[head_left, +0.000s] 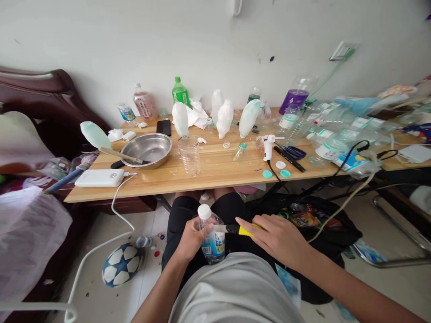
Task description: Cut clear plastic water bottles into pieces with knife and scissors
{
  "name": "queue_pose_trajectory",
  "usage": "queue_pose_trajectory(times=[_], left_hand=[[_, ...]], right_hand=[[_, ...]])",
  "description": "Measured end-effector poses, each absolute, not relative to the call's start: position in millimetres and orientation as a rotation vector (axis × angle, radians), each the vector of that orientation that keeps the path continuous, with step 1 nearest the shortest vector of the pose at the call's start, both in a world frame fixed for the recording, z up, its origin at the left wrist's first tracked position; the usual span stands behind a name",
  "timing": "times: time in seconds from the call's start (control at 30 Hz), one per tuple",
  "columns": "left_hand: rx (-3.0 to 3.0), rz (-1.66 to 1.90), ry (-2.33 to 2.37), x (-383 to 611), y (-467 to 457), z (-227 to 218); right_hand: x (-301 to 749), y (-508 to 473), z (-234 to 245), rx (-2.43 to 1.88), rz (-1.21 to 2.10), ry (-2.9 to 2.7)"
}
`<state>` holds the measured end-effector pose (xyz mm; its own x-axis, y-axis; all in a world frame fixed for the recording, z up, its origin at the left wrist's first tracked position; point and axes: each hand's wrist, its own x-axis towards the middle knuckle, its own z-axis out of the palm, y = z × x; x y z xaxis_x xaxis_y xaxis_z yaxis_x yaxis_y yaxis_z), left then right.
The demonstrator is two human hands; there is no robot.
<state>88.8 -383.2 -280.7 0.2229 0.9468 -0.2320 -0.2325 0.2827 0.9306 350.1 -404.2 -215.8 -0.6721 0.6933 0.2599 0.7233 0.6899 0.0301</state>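
L hand [193,237] is wrapped round the upper part of a bottle [214,249], thumb & fingers closed on it; white cap [204,211] on, blue label showing. Bottle's at the lap, R of the bowl [153,150], lower & nearer the person. R hand [278,235] grips a knife [232,229] by its yellow handle, fingers closed, blade pointing L at the bottle's side, by the L fingers; can't tell if it's cut in. Brush [126,155] leans over the bowl's L rim. Power bank [99,178], w/ white cable, is front-L of bowl; phone [164,128] just behind, slightly R. Clear cup [189,157] just R of bowl. White forms [224,119] behind & R of it. Glue gun [268,148], scissors [296,152] & marker [290,159] well R of bowl, same table [222,168]. Clear bottles [332,146] piled far R of bowl. Ball [123,264] on floor, below bowl & a bit L.
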Motion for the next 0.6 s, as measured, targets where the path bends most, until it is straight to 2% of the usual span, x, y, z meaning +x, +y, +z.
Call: queue_pose_trajectory(times=[0.27,0.6], left_hand=[[1.051,0.992,1.16,99.3,-388.8,-281.9],[0.948,0.964,1.133,96.1,-387.9,-281.5]], right_hand=[[347.1,-410.5,-216.4,-1.207,-0.299,-2.675],[353.2,-399.1,-221.2,-1.224,-0.153,-2.655]])
